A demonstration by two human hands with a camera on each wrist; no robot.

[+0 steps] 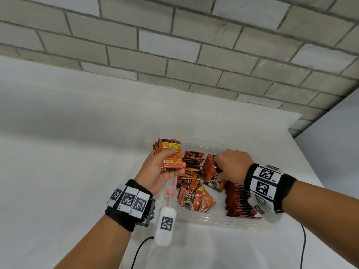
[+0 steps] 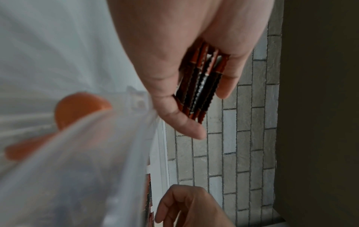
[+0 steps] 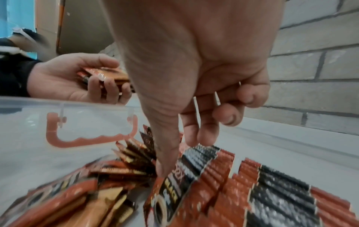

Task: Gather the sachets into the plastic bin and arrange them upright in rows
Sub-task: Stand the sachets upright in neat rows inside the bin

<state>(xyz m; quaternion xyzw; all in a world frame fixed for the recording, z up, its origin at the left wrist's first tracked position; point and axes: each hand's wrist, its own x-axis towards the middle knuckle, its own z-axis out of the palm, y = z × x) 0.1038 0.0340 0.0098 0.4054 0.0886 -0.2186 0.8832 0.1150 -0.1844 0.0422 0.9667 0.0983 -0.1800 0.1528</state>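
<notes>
I see a white desk [image 1: 77,152] set against a grey brick wall [image 1: 174,45]. On it stands the clear plastic bin [image 1: 204,217] with an orange handle [image 3: 89,138]. The sachets [image 1: 240,199] are orange-red with black bands; some stand upright in rows at the bin's right, others lie loose at its left. My left hand [image 1: 155,171] holds a small stack of sachets [image 1: 171,154] over the bin's left edge. My right hand [image 1: 231,164], its grip narrow, pinches the upright row [image 1: 210,167] in the bin.
</notes>
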